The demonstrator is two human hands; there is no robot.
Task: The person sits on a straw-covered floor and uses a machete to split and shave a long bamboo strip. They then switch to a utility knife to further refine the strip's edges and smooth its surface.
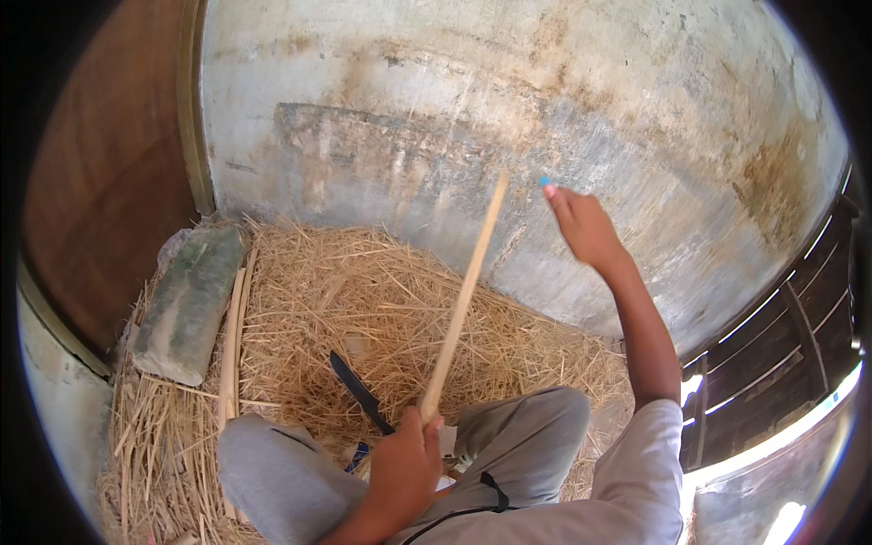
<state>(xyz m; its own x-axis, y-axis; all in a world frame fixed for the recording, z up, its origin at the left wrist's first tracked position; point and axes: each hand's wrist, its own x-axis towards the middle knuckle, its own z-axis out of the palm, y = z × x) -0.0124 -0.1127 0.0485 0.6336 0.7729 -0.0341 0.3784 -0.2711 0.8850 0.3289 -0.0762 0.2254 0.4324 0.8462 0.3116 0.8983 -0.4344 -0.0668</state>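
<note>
In the head view, the long, pale stick (466,291) slants up from the left hand (404,468), in front of the person's knees and above the straw (318,291). Its low end is in that hand, and its top end shows against the stained wall (391,73). It looks like dry wood or bamboo, so I think it is light and stiff. It should not be slippery, but its edges might give splinters. It could snap if bent hard, I guess. The low end looks good to hold, though the long top may tip and wobble; the middle should balance better.

The left grip is curled snugly around the stick, with no big gap.

The right hand (581,222) is up near the top end, apart from the stick. Its fingers are bent in, and its grip seems to pinch a little blue thing (545,182), too small here to tell what it is.

A dark knife (356,386) lies on the straw, near the left hand.
</note>
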